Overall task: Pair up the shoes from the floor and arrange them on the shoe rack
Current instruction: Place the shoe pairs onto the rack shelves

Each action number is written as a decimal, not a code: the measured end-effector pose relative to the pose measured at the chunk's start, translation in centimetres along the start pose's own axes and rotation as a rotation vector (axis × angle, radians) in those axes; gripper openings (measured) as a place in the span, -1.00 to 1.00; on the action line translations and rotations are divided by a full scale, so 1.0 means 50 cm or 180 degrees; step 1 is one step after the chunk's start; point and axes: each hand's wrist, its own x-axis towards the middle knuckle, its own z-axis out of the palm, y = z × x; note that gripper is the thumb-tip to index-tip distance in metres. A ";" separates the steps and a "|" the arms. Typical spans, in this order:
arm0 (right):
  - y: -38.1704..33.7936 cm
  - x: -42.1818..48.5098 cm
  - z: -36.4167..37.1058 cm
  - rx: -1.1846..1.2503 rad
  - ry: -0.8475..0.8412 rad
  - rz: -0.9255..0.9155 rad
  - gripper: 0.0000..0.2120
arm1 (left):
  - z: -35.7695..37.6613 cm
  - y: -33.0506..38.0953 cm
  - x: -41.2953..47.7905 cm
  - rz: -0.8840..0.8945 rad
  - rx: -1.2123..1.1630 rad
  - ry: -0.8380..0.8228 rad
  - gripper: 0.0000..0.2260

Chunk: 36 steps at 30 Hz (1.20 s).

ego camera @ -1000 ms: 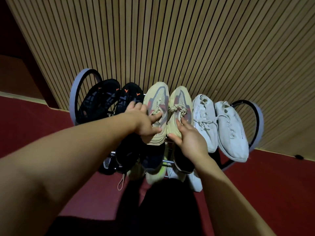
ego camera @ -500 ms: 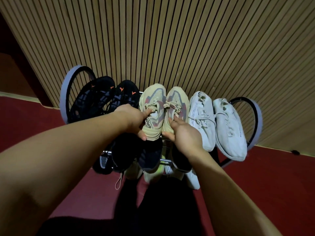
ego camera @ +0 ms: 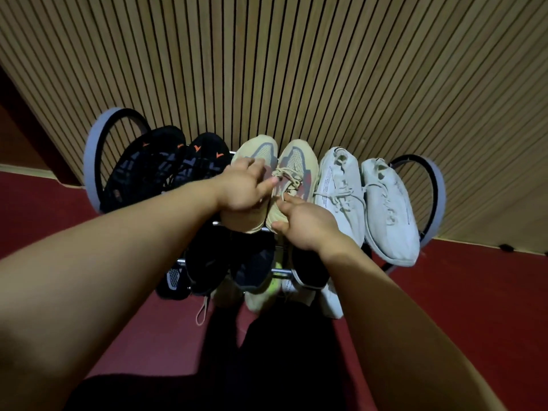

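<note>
Red floor (ego camera: 474, 292) lies nearest, then dark shoes (ego camera: 252, 271) on the lower rail. My left hand (ego camera: 243, 191) grips one beige sneaker (ego camera: 255, 149) and my right hand (ego camera: 305, 226) pinches its mate (ego camera: 299, 161) at the heel. I am likely squaring them between the black pair (ego camera: 201, 161) and white pair (ego camera: 388, 209) atop the rack (ego camera: 89, 161), toes toward the slatted wall (ego camera: 267, 69).

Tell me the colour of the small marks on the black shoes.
Orange marks on the black shoes; head view shows them best.

L beige shoe (ego camera: 258, 147) mostly under L hand (ego camera: 243, 188), R beige shoe (ego camera: 299, 161) heel behind R hand (ego camera: 308, 227), lower-tier shoes (ego camera: 252, 271) half hidden
</note>
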 end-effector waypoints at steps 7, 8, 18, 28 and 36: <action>0.078 -0.036 -0.026 0.1403 0.0777 0.0375 -0.53 | 0.091 0.004 0.031 0.0047 0.0812 0.0055 -0.49; 0.101 -0.047 -0.032 0.1202 0.1133 0.0756 -0.54 | 0.087 0.005 0.031 0.0039 0.0812 0.0014 -0.49; 0.210 -0.146 0.053 0.0745 0.0543 0.2373 -0.37 | 0.073 0.027 0.047 -0.0240 0.0681 -0.0175 -0.44; 0.237 -0.168 -0.032 0.2249 0.1622 0.2134 -0.55 | 0.081 0.035 0.029 -0.0233 0.0954 -0.0248 -0.29; 0.173 -0.109 0.011 0.2641 0.0836 0.2173 -0.18 | 0.077 0.033 0.024 -0.0208 0.0845 -0.0257 -0.25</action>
